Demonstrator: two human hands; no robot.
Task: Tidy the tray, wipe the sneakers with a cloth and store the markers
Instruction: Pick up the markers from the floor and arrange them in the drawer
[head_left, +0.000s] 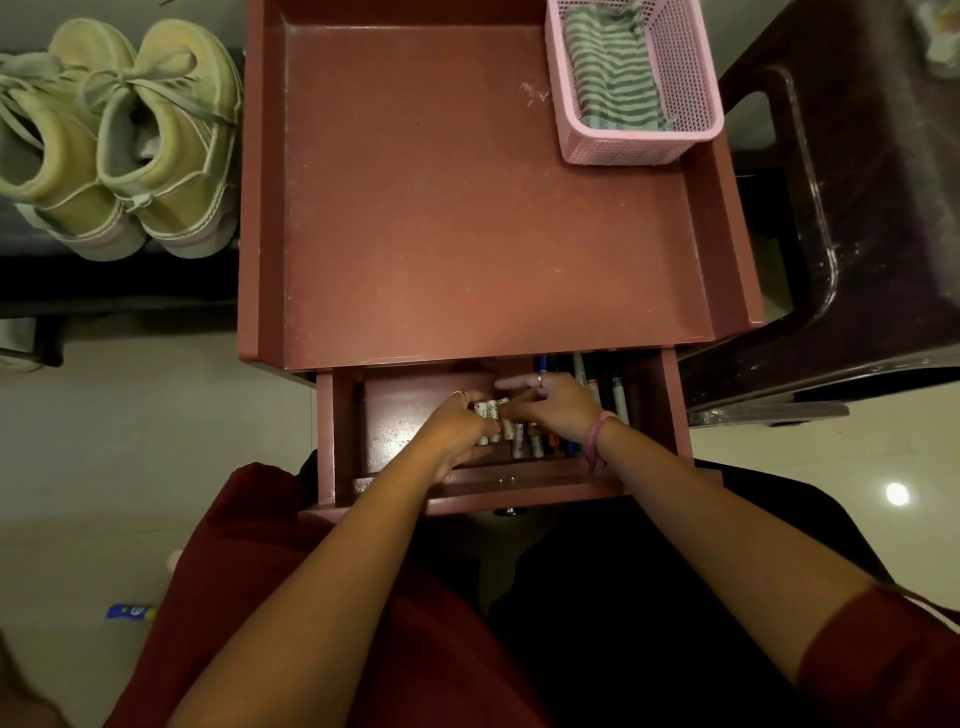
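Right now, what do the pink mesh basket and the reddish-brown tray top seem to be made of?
The pink mesh basket looks like moulded plastic: uniform perforated walls, slight sheen. The reddish-brown tray top seems painted wood or board, matte, with pale scuffs and chipped edges; the core material cannot be told.

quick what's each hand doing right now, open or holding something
Left hand: gripping a bunch of markers in the open drawer.
Right hand: fingers on the same markers; whether it actually grips them cannot be told.
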